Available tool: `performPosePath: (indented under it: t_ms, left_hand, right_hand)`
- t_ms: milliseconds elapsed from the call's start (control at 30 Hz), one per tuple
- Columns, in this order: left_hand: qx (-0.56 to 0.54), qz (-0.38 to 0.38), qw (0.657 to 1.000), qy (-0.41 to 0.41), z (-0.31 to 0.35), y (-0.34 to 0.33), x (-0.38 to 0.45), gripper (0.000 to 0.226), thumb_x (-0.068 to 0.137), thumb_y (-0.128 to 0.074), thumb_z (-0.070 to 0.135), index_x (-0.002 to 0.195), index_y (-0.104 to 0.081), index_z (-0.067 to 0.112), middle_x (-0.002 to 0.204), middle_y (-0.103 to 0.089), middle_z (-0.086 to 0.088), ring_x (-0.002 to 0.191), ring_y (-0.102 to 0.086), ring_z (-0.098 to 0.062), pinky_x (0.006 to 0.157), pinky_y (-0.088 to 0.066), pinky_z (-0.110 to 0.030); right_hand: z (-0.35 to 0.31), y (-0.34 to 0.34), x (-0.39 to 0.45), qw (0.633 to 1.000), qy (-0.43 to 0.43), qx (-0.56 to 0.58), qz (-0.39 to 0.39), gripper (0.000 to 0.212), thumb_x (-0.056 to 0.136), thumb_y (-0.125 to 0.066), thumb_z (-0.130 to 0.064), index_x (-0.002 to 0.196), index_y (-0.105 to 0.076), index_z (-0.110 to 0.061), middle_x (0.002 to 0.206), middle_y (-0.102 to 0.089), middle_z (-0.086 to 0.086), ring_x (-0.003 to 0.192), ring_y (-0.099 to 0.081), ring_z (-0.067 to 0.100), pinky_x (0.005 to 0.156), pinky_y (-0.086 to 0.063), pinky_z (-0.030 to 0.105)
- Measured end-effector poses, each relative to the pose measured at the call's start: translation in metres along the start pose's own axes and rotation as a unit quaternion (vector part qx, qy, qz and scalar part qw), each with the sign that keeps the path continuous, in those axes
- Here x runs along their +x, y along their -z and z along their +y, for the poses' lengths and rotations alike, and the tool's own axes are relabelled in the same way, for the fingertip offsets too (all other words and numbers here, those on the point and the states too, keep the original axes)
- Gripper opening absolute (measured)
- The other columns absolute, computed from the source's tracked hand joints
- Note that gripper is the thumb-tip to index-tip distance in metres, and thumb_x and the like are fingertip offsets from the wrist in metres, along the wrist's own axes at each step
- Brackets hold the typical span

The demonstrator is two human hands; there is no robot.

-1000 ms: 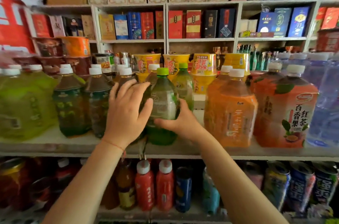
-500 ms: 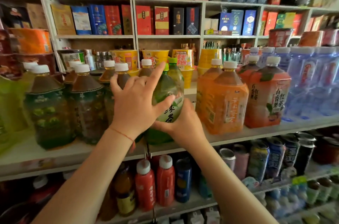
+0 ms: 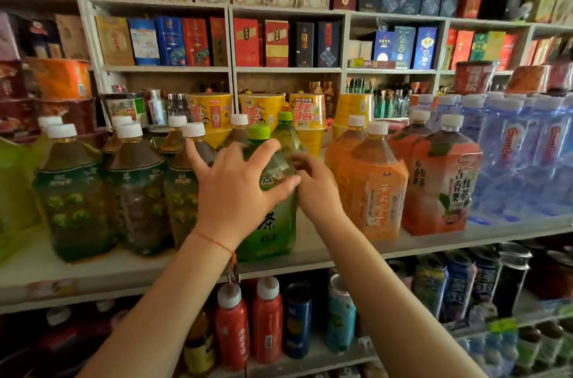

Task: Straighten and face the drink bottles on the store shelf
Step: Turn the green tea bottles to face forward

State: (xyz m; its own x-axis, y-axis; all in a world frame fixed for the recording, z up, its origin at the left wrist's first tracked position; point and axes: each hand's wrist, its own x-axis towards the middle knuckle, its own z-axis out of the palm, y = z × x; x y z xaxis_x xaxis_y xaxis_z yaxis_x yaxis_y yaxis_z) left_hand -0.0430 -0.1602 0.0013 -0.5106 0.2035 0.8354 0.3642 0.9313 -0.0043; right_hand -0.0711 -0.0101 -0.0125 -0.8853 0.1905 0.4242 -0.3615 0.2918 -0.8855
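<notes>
The left hand makes the main grip: its fingers spread wide and wrap over the shoulder of the green-capped bottle, thumb curled across the front just above the label. The right hand comes in from the other side, its fingers curled against the bottle's upper right flank, so the bottle is clasped between both palms. The bottle stands upright at the front edge of the shelf, between the dark tea bottles on its left and the orange bottles on its right; a second green-capped bottle stands close behind it.

The step in hand looks like turning this bottle to face forward: its label's large character shows below the left wrist, though partly hidden, so whether it is fully square cannot be told. The next move probably calls for a small twist between the two palms, keeping the base flat on the shelf, then a nudge into line with its neighbours.

Both forearms reach up and forward from below, the left wearing a thin red string at the wrist.
</notes>
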Motion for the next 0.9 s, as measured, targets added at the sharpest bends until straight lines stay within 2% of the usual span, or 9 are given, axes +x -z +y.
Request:
performPosePath:
  t_ms: [100, 167, 233, 300, 367, 467, 633, 767, 900]
  left_hand:
    - [-0.001, 0.007, 1.0, -0.006, -0.001, 0.003, -0.001, 0.065, 0.091, -0.039, 0.076, 0.131, -0.06, 0.03, 0.098, -0.068, -0.006, 0.098, -0.065, -0.029, 0.115, -0.021, -0.062]
    - [-0.021, 0.032, 0.999, -0.016, -0.004, 0.005, -0.006, 0.063, 0.092, -0.044, 0.072, 0.129, -0.062, 0.025, 0.099, -0.067, -0.008, 0.096, -0.063, -0.03, 0.106, -0.034, -0.054]
    - [-0.054, 0.076, 0.995, -0.022, -0.005, 0.007, -0.013, 0.06, 0.092, -0.05, 0.066, 0.127, -0.063, 0.02, 0.1, -0.062, -0.011, 0.093, -0.06, -0.03, 0.092, -0.045, -0.046]
    - [-0.073, 0.104, 0.992, -0.021, -0.005, 0.009, -0.018, 0.058, 0.092, -0.055, 0.062, 0.126, -0.064, 0.017, 0.102, -0.06, -0.013, 0.091, -0.059, -0.03, 0.085, -0.049, -0.044]
    - [-0.065, 0.102, 0.992, -0.021, -0.004, 0.01, -0.017, 0.057, 0.091, -0.055, 0.062, 0.126, -0.064, 0.017, 0.101, -0.061, -0.012, 0.093, -0.058, -0.03, 0.09, -0.049, -0.047]
    - [-0.061, 0.089, 0.994, -0.018, -0.003, 0.009, -0.013, 0.056, 0.091, -0.055, 0.063, 0.125, -0.065, 0.019, 0.099, -0.061, -0.008, 0.093, -0.058, -0.028, 0.094, -0.046, -0.049]
    - [-0.056, 0.095, 0.994, -0.013, -0.005, 0.009, -0.017, 0.055, 0.09, -0.056, 0.063, 0.124, -0.065, 0.021, 0.101, -0.063, -0.007, 0.097, -0.059, -0.027, 0.098, -0.042, -0.049]
    - [-0.063, 0.096, 0.993, -0.005, -0.008, 0.012, -0.021, 0.057, 0.091, -0.052, 0.066, 0.125, -0.063, 0.022, 0.104, -0.064, -0.007, 0.1, -0.06, -0.028, 0.099, -0.04, -0.049]
    - [-0.062, 0.092, 0.994, -0.002, -0.009, 0.012, -0.022, 0.058, 0.091, -0.051, 0.067, 0.126, -0.063, 0.022, 0.105, -0.064, -0.007, 0.101, -0.06, -0.028, 0.101, -0.039, -0.05]
  right_hand:
    - [0.003, -0.009, 0.035, 1.0, -0.012, -0.009, 0.023, 0.05, 0.092, -0.053, -0.005, 0.14, -0.048, -0.017, 0.132, -0.056, 0.008, 0.122, -0.054, 0.024, 0.104, -0.047, 0.047]
    - [0.006, -0.017, 0.05, 0.997, -0.003, -0.06, 0.044, 0.061, 0.09, -0.061, -0.007, 0.146, -0.038, -0.017, 0.138, -0.049, 0.011, 0.128, -0.048, 0.028, 0.108, -0.042, 0.042]
    - [0.008, -0.024, 0.06, 0.993, 0.003, -0.108, 0.042, 0.076, 0.089, -0.071, -0.019, 0.151, -0.028, -0.018, 0.144, -0.041, 0.013, 0.132, -0.042, 0.029, 0.104, -0.04, 0.038]
    - [0.011, -0.033, 0.067, 0.988, -0.004, -0.149, 0.034, 0.092, 0.084, -0.077, -0.034, 0.153, -0.019, -0.021, 0.145, -0.038, 0.015, 0.132, -0.042, 0.033, 0.103, -0.043, 0.045]
    - [0.012, -0.038, 0.073, 0.984, -0.017, -0.171, 0.036, 0.1, 0.078, -0.08, -0.043, 0.152, -0.016, -0.023, 0.144, -0.038, 0.016, 0.129, -0.045, 0.036, 0.098, -0.047, 0.051]
    - [0.011, -0.04, 0.076, 0.981, -0.02, -0.186, 0.057, 0.105, 0.071, -0.084, -0.048, 0.148, -0.018, -0.023, 0.142, -0.041, 0.014, 0.126, -0.048, 0.036, 0.093, -0.05, 0.051]
    - [0.012, -0.038, 0.075, 0.971, -0.037, -0.235, 0.026, 0.121, 0.072, -0.085, -0.048, 0.156, 0.002, -0.034, 0.151, -0.029, 0.017, 0.13, -0.046, 0.039, 0.096, -0.047, 0.051]
    - [0.009, -0.036, 0.07, 0.978, -0.051, -0.198, 0.045, 0.122, 0.07, -0.087, -0.042, 0.155, -0.001, -0.035, 0.142, -0.039, 0.018, 0.128, -0.046, 0.039, 0.097, -0.046, 0.05]
    - [0.007, -0.031, 0.061, 0.981, -0.066, -0.18, 0.03, 0.117, 0.071, -0.085, -0.045, 0.154, -0.002, -0.039, 0.146, -0.032, 0.02, 0.135, -0.037, 0.041, 0.101, -0.042, 0.05]
